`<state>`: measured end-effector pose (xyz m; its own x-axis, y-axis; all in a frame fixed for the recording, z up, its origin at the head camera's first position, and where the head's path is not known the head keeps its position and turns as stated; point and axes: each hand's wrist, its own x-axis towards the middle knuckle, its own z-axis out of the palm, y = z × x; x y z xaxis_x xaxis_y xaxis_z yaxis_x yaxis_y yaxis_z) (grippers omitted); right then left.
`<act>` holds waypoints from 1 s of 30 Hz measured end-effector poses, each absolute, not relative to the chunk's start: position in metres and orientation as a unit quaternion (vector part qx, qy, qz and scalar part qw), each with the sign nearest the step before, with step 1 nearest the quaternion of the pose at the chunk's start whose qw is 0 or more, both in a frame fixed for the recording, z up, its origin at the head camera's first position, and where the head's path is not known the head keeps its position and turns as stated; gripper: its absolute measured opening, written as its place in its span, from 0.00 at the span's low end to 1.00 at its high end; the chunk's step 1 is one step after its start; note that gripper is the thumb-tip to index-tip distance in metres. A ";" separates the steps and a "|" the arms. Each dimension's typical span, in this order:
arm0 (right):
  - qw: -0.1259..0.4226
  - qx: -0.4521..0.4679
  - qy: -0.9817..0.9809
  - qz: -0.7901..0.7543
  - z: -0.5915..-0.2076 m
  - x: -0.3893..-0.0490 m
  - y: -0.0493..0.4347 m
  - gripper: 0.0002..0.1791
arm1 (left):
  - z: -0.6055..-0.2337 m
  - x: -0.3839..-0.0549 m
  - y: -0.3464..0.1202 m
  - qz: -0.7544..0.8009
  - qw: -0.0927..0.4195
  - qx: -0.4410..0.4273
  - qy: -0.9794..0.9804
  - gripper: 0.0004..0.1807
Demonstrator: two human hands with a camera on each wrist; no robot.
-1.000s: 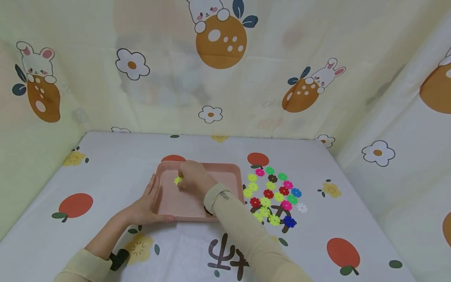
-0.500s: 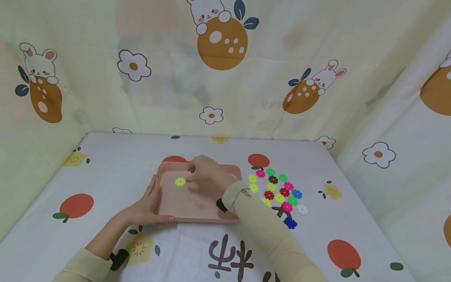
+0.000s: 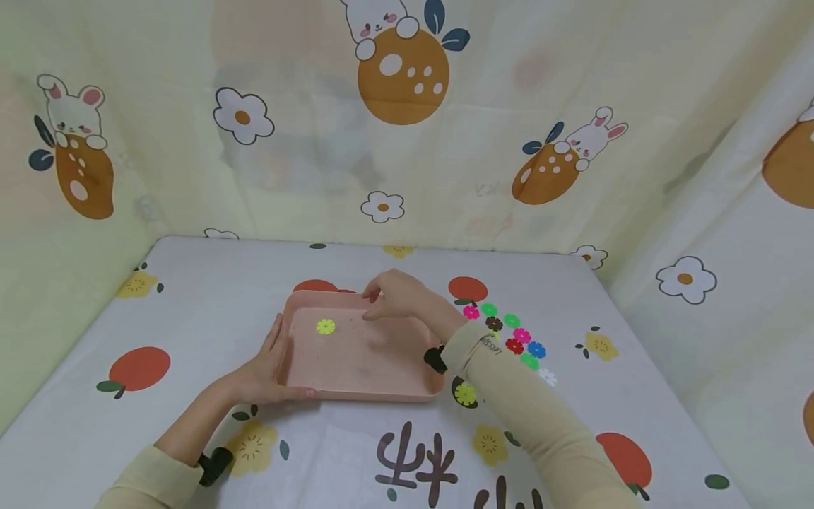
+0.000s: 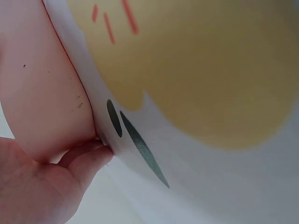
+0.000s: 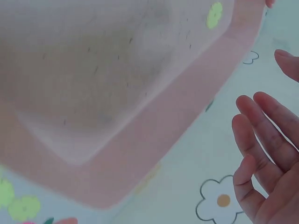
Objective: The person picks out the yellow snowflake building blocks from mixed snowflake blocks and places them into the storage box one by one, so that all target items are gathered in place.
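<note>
A pink rectangular tray lies on the table with one yellow flower-shaped plastic piece near its inner left end. My left hand rests against the tray's near left corner, fingers straight along the left wall and thumb along the front rim. In the left wrist view, the fingertips touch the pink wall. My right hand hovers over the back right part of the tray, thumb and fingers apart, holding nothing. The right wrist view shows these fingers spread and loosely bent.
To the tray's right lie several flower-shaped pieces in green, pink, red, blue, brown, white and yellow, partly hidden by the right sleeve. The table has a printed cloth. A patterned curtain stands behind.
My right hand has let go of the yellow flower-shaped piece, which now lies in the tray. The hand has moved right, toward the loose pieces. My left hand has stayed at the tray corner.
</note>
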<state>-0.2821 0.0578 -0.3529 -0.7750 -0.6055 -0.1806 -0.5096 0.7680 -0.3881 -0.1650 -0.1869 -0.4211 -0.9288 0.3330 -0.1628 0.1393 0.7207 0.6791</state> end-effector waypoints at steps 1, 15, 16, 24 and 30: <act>0.148 -0.304 0.927 -0.161 -0.351 -0.282 0.060 0.24 | -0.421 -0.165 -0.187 0.351 0.137 0.128 0.917 0.72; 0.125 -0.322 0.918 -0.196 -0.338 -0.275 0.101 0.22 | -0.422 -0.165 -0.188 0.344 0.140 0.124 0.920 0.72; 0.122 -0.323 0.917 -0.198 -0.338 -0.275 0.105 0.22 | -0.422 -0.165 -0.188 0.345 0.140 0.125 0.920 0.73; 0.109 -0.303 0.918 -0.229 -0.338 -0.269 0.130 0.22 | -0.424 -0.166 -0.188 0.346 0.138 0.126 0.919 0.73; 0.090 -0.295 0.922 -0.235 -0.338 -0.266 0.149 0.21 | -0.421 -0.166 -0.188 0.347 0.136 0.130 0.919 0.72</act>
<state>-0.2661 0.1492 -0.3382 -0.8098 -0.5861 -0.0272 -0.5015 0.7156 -0.4862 -0.1657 -0.1877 -0.4211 -0.9289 0.3341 -0.1597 0.1450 0.7252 0.6731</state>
